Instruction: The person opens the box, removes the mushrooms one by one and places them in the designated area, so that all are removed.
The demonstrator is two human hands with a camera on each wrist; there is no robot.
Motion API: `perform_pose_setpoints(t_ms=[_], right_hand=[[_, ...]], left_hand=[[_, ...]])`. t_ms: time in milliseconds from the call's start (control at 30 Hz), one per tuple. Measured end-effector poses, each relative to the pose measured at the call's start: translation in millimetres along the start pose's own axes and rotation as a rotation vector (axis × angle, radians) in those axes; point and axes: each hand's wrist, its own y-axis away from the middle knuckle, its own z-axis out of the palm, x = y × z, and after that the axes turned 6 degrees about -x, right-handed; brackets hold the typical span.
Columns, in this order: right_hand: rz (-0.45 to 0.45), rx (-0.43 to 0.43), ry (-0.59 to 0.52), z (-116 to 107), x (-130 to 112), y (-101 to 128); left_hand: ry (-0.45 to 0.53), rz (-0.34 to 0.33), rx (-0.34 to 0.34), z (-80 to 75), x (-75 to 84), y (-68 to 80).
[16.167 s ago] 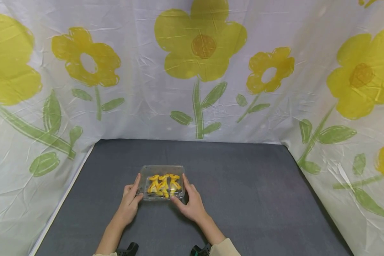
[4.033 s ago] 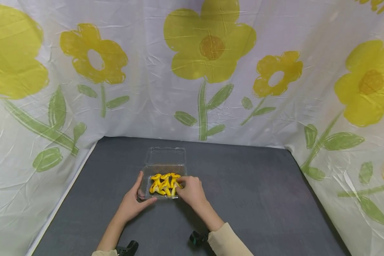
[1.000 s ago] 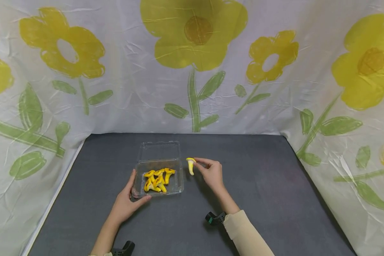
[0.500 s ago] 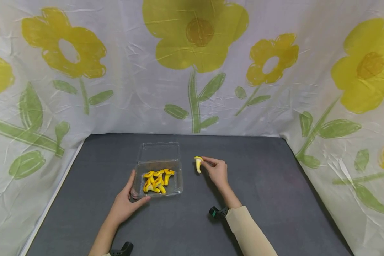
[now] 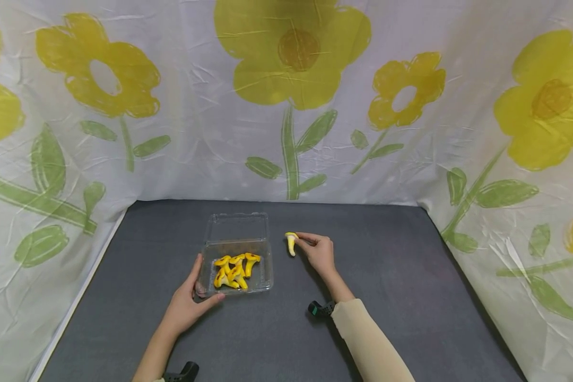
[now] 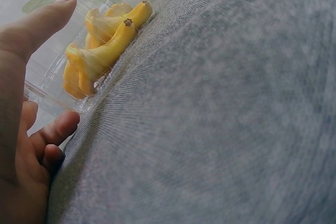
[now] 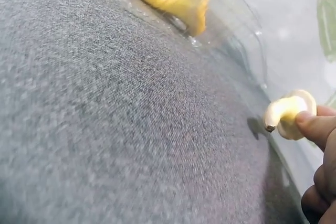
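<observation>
- left hand (image 5: 189, 305): grip curled round the near left corner of the clear tray (image 5: 262, 265), which is held on the bench (image 5: 387, 297); tray could be slid if released.
- yellow mushrooms (image 5: 234, 268): heaped in the tray; could be spilled by a nudge.
- right hand (image 5: 321, 253): grip pinched on one mushroom (image 5: 291, 243) just right of the tray, low over the bench; could be dropped and rolled.

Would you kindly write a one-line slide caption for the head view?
Right hand pinches a yellow mushroom beside the open clear box; left hand holds its near corner.
</observation>
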Motion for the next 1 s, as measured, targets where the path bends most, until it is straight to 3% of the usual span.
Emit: perform_pose_setpoints(t_ms=[467, 1000], right_hand=[[-0.003, -0.01, -0.012, 17, 0, -9], [-0.056, 0.031, 0.084, 21, 3, -1]], left_hand=[[-0.004, 0.007, 0.001, 0.5, -1.4, -1.4], [0.002, 0.017, 0.01, 1.0, -2.1, 0.1]])
